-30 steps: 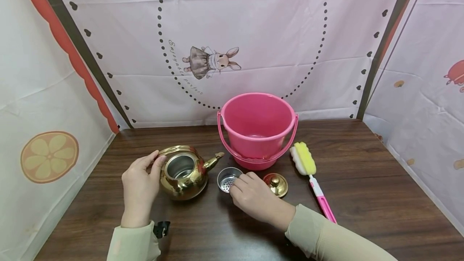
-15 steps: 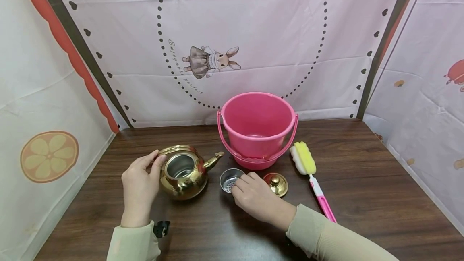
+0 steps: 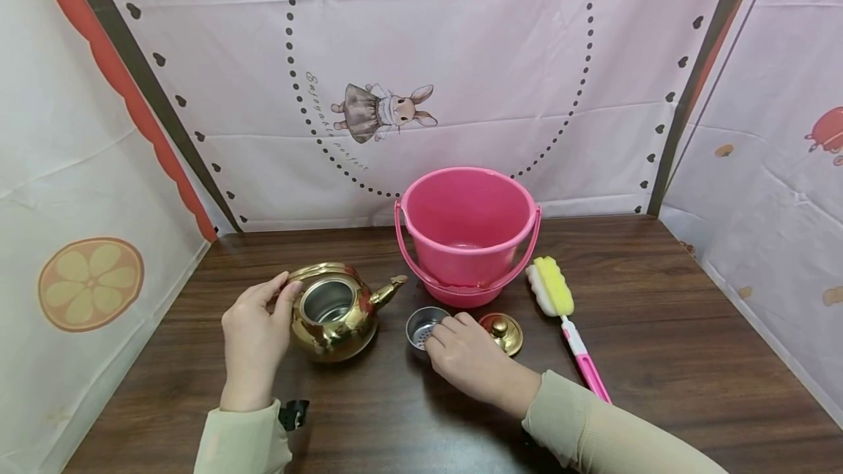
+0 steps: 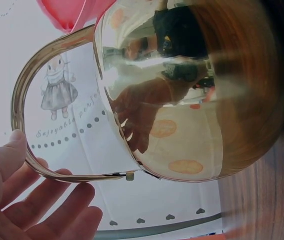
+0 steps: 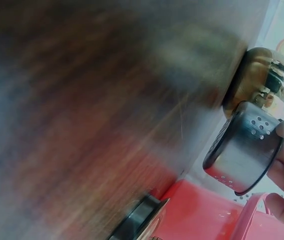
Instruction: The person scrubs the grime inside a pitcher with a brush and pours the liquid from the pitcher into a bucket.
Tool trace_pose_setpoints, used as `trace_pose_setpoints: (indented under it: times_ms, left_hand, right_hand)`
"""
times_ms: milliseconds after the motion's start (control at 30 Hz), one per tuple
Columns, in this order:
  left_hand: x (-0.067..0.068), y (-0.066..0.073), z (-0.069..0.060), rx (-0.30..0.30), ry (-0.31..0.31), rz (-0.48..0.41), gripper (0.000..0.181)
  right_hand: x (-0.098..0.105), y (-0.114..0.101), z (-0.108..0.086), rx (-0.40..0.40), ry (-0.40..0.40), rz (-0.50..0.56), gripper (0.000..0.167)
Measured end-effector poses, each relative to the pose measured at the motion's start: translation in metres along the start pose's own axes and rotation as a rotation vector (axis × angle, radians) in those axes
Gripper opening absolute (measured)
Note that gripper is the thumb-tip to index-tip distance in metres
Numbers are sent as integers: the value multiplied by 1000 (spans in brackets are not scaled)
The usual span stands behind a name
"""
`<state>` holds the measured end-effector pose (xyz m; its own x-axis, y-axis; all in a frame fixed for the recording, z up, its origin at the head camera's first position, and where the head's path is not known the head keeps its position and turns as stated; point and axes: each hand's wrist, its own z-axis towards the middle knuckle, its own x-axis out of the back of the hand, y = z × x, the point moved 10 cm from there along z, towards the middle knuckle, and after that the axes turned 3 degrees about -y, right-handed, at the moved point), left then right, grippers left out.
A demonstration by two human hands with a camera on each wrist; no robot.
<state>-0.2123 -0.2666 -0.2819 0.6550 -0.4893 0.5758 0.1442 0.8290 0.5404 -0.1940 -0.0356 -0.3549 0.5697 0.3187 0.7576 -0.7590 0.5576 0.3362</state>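
Note:
In the head view, my left hand pinches the arched handle of a shiny gold teapot between thumb and fingers. The teapot stands upright on the table without its lid, its spout pointing right. The left wrist view shows the thumb over the handle and fingers behind it. To the right, my right hand grips the rim of a small perforated steel tea strainer, upright just above or on the table; I cannot tell which. A gold teapot lid with a round knob lies behind the right hand.
A pink bucket with its handle lowered stands at the back centre. Right of it lies a yellow-and-white sponge brush with a pink grip. Printed cloth walls enclose the wooden table at the back and sides.
My right hand and the strainer have shifted slightly right, away from the teapot. The left hand and teapot have stayed in place.

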Motion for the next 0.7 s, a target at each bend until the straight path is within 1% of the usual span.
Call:
trace_pose_setpoints:
  times_ms: [167, 333, 700]
  left_hand:
    - [0, -1, 0, 1, 2, -1, 29]
    - [0, -1, 0, 3, 2, 0, 29]
    - [0, -1, 0, 9, 5, 0, 30]
  right_hand:
    - [0, 0, -1, 3, 6, -14, 10]
    - [-1, 0, -1, -3, -10, -23, 10]
    - [-3, 2, -2, -12, -16, -16, 11]
